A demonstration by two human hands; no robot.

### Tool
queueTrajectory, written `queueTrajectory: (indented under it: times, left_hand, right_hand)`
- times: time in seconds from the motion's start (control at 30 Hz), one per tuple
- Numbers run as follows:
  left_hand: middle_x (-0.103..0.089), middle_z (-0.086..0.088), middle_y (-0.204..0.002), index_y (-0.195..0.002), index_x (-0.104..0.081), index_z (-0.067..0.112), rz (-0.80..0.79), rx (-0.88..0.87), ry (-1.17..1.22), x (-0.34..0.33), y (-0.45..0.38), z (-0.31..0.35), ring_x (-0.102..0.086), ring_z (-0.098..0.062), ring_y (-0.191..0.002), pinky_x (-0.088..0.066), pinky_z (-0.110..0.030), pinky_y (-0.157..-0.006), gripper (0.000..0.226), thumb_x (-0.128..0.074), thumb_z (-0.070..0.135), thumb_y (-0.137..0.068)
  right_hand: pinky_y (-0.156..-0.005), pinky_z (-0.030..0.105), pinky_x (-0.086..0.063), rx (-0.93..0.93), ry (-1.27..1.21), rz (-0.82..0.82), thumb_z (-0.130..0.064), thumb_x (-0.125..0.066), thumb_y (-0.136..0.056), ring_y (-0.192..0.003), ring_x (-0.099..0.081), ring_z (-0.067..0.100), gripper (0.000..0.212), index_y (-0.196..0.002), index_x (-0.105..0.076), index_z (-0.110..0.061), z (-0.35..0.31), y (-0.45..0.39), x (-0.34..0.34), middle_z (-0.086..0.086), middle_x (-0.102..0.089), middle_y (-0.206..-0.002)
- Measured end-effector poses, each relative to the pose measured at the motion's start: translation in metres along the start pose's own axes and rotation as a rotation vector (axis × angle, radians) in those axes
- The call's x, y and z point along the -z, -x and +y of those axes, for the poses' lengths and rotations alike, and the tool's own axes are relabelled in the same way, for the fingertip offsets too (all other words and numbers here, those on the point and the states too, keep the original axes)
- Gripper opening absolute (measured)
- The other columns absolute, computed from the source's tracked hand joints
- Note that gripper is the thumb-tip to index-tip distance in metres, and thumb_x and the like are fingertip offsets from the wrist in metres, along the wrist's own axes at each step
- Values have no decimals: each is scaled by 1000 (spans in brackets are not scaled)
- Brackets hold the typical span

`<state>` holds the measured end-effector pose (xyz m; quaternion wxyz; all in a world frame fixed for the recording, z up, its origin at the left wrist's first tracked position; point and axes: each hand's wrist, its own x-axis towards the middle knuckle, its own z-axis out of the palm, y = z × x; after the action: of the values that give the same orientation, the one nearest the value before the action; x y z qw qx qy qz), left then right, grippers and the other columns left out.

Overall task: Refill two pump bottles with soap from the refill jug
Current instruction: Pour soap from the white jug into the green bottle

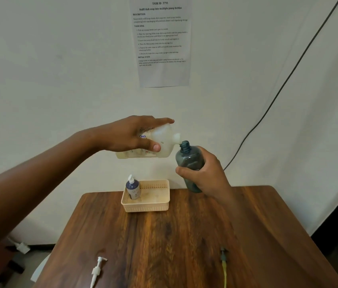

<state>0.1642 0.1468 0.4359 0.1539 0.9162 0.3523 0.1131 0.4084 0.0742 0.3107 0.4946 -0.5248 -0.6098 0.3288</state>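
Observation:
My left hand point(135, 134) grips the translucent white refill jug point(165, 143), tipped on its side with yellowish soap along its lower wall. Its spout touches the open mouth of a dark teal pump bottle point(189, 161), which my right hand point(207, 175) holds up above the table's far edge, slightly tilted. A second bottle point(132, 188), dark blue with a white pump fitted, stands in the left corner of a beige basket point(157, 205). A white pump head point(97, 270) lies loose on the table at the front left. A teal pump head with a yellow tube point(223, 261) lies at the front right.
The wooden table point(174, 242) stands against a white wall with an instruction sheet point(162, 38) taped above. A black cable point(284, 84) runs down the wall on the right. A white plug point(21, 247) lies on the floor at the left.

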Motion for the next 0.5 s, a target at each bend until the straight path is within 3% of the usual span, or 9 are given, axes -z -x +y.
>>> queueTrajectory:
  times: [0.23,0.5]
  left_hand:
    - [-53,11,-125,-160,-30,39,-39,-19,-49,13,-9,6,-56,-10,-109,-44,-18,-84,83,-66,57,-87]
    - [-54,8,-127,-160,-30,39,-59,-34,-100,21,-15,13,-55,-16,-112,-45,-22,-89,84,-64,57,-85]
  right_hand:
    - [-64,7,-47,-12,-3,13,-41,-87,-75,-101,-60,3,65,-128,-49,-43,-3,0,2,-24,-59,-115]
    - [-72,10,-47,-12,-7,23,-40,-86,-76,-104,-60,4,68,-131,-47,-43,-4,-3,4,-16,-58,-123]
